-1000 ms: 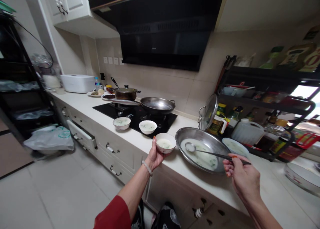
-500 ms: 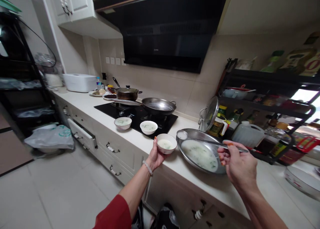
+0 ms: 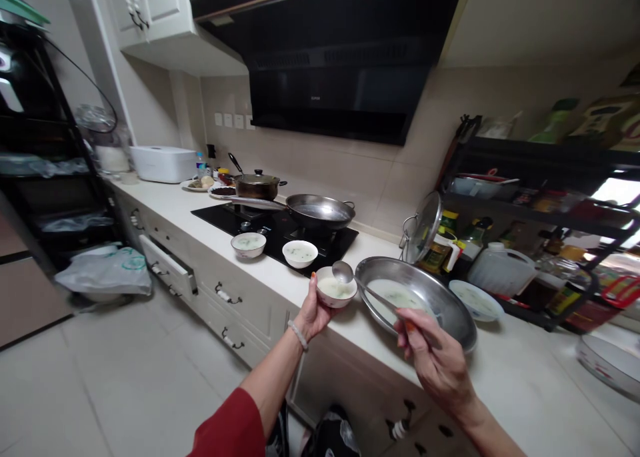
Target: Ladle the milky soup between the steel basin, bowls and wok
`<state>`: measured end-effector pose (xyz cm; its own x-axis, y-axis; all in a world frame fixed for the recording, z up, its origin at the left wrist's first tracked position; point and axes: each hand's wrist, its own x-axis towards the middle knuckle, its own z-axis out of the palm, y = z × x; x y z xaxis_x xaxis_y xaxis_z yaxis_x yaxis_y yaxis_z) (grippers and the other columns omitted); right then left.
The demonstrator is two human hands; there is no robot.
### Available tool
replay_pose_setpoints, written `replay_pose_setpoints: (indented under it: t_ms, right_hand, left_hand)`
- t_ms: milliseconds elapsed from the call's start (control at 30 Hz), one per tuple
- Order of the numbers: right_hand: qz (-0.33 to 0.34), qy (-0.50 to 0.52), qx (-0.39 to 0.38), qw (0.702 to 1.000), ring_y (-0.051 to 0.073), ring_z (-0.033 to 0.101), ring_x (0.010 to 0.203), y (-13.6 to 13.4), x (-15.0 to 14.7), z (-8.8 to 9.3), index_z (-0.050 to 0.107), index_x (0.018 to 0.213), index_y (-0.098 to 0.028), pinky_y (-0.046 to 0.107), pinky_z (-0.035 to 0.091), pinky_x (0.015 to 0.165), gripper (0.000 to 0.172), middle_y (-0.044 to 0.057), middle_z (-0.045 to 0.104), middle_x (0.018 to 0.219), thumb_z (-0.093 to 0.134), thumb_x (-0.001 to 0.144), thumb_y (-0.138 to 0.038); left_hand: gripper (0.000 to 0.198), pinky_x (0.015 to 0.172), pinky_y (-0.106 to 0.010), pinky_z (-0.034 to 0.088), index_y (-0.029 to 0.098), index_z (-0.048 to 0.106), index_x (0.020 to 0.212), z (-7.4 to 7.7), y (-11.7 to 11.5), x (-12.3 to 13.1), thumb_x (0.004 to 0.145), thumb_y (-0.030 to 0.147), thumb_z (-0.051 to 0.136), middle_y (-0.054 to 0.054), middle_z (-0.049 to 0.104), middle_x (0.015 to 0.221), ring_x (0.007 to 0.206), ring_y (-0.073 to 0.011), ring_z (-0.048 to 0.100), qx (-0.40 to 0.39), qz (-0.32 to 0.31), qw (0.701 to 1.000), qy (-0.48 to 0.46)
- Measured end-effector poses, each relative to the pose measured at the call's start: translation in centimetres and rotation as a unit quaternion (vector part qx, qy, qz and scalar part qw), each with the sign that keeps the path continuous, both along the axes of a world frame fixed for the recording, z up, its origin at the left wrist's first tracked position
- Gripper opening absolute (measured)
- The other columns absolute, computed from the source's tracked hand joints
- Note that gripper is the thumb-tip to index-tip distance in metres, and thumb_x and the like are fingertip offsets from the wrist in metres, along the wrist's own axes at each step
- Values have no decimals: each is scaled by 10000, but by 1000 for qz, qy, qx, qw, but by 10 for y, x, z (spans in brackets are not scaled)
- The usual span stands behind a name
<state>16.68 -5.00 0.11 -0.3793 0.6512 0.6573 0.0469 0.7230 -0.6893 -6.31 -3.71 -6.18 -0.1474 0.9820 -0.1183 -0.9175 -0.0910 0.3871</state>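
My left hand (image 3: 316, 316) is closed around the side of a small white bowl (image 3: 336, 301), thumb at its rim, at the counter's front edge. Pale soup with green bits lies in it. In my right hand (image 3: 434, 354) is the handle of a metal ladle (image 3: 343, 272), whose head is tilted over that bowl. Just right of the bowl, under the ladle's handle, stands a large oval metal basin (image 3: 457, 310) with more of the soup. Two more filled bowls, one (image 3: 300, 254) nearer and one (image 3: 249, 245) farther left, stand by the stove's front edge.
A wok (image 3: 320, 212) and a lidded pot (image 3: 256, 185) sit on the black stove (image 3: 215, 216). Right of the basin are a filled pale bowl (image 3: 477, 301), a rack (image 3: 540, 210) with bottles, and a white bowl (image 3: 607, 364). A drawer (image 3: 167, 264) below stands partly pulled out.
My right hand has moved left and down with the ladle. Its head has gone from above the basin's left rim to over the bowl, tipping. The left hand keeps its hold.
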Motion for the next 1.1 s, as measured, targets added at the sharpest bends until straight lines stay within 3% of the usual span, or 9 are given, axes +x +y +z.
replay_pose_setpoints:
  t_ms: [100,200,367,567,733,867,1100]
  right_hand:
    - [-8,16,-2,1000,162,621,554,-2,1,0,701,1042,-235,281,523,439,202,56,690,801,621,883,-331]
    - [-70,92,-91,989,153,592,490,-2,-3,7,663,1000,-204,263,489,379,262,48,676,713,632,873,-430]
    - [-108,233,-266,929,142,555,449,4,-8,18,593,933,-174,212,414,337,448,33,649,597,760,710,-525]
    - [-106,297,-344,885,113,525,443,9,-8,27,592,857,-160,180,383,364,467,26,640,563,835,564,-431]
    - [-114,317,-341,878,109,525,447,23,6,29,612,841,-149,172,369,370,420,33,633,563,820,552,-371]
    - [-159,313,-284,892,118,532,437,37,25,23,606,860,-159,188,388,367,397,26,628,563,784,604,-406]
    - [-244,106,-170,949,167,569,449,44,48,-4,612,940,-175,273,474,367,551,45,649,611,699,678,-651]
  left_hand:
    - [640,935,-516,515,182,467,1408,-1,0,0,934,605,393,-164,651,1268,1136,-333,627,-2,-1,1000,10]
    - [646,935,-497,516,182,462,1411,-3,1,-1,931,609,401,-162,656,1258,1126,-323,631,-6,0,1000,14]
    - [642,942,-479,515,157,459,1410,-4,2,-2,946,593,378,-169,662,1240,1132,-310,628,-6,4,1000,8]
    - [650,950,-475,513,159,466,1407,-5,3,-2,940,604,385,-171,659,1248,1144,-309,624,-3,8,1000,16]
    - [668,929,-484,524,156,453,1419,-9,4,-3,934,611,393,-178,673,1217,1132,-319,631,-5,7,1000,23]
    - [658,927,-475,527,161,451,1421,-8,4,-3,938,604,390,-174,672,1224,1141,-313,627,-4,12,1000,13]
    - [643,950,-478,519,154,474,1402,-7,3,-3,945,596,382,-170,664,1243,1166,-310,613,-5,13,1000,10]
